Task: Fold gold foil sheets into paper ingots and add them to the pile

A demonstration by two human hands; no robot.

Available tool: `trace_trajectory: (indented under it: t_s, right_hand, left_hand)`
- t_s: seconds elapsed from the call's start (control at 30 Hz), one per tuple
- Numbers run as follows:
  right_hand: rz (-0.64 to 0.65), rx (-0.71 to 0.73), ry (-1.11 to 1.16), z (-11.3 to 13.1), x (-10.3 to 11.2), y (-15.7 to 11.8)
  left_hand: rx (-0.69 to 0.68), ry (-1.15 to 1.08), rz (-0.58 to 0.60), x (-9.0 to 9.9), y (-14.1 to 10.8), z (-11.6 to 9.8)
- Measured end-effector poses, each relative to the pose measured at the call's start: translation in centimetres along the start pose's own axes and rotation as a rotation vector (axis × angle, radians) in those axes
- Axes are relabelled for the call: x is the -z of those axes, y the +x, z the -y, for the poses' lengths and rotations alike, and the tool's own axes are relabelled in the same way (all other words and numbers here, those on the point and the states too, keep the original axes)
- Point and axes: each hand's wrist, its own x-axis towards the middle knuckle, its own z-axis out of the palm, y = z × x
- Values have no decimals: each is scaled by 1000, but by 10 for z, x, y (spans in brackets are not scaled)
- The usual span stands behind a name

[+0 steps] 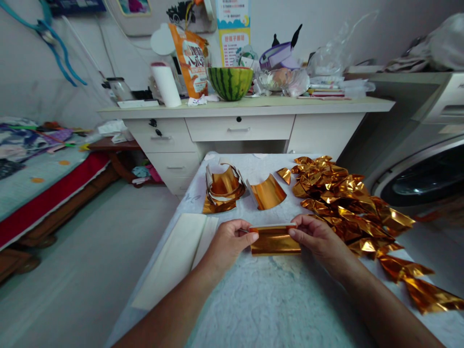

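Observation:
A sheet of gold foil paper (276, 242) is held up over the cloth-covered table, its upper edge folded or rolled with a pale strip showing. My left hand (235, 238) pinches its left end between thumb and fingers. At the opposite end, my right hand (314, 235) grips the top corner the same way. Just beyond lies a curled gold foil sheet (268, 192). Left of that is a loose stack of curled gold foil sheets (224, 186) with white edges. Folded gold foil pieces (344, 203) are heaped near my right hand.
White paper sheets (174, 256) lie at the table's left side. Behind stands a white desk (239, 110) carrying a half watermelon (230, 83), an orange bag (190, 60) and a paper roll (166, 86). A washing machine (427, 140) is at right, a bed (47, 188) at left.

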Motion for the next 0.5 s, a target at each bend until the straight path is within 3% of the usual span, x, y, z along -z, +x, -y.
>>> trace_trajectory:
  t_s: [0.5]
  right_hand:
    - [28,4,-68,1,1,0]
  left_hand:
    - [-121,30,-13,-3,-2,-1]
